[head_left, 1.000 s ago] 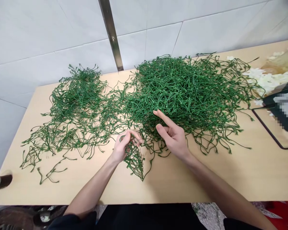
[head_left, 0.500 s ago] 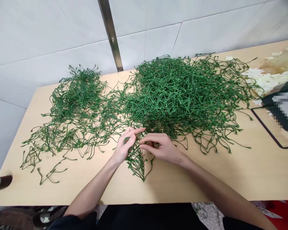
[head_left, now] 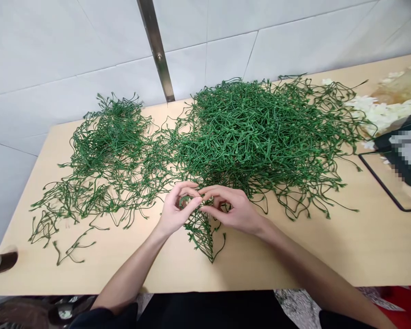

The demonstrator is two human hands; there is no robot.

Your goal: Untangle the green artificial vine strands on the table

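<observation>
A small bundle of green plastic stems (head_left: 202, 233) hangs from between my two hands above the near middle of the wooden table (head_left: 294, 260). My left hand (head_left: 174, 211) is closed around the top of the bundle. My right hand (head_left: 231, 208) pinches the same bundle from the right, fingertips touching those of the left. Just behind the hands lies a big heap of tangled green stems (head_left: 260, 132). A thinner, flatter spread of green stems (head_left: 102, 160) covers the table's left half.
White artificial petals (head_left: 383, 112) lie at the far right. A black wire-framed stand with a blurred screen (head_left: 397, 164) sits at the right edge. A dark cylindrical object (head_left: 2, 262) pokes in at the left edge. A white tiled wall with a metal strip (head_left: 155, 50) backs the table.
My right hand came down from the big heap and joined the left at the small bundle. Both hands now pinch it, and the bundle has shifted slightly right.
</observation>
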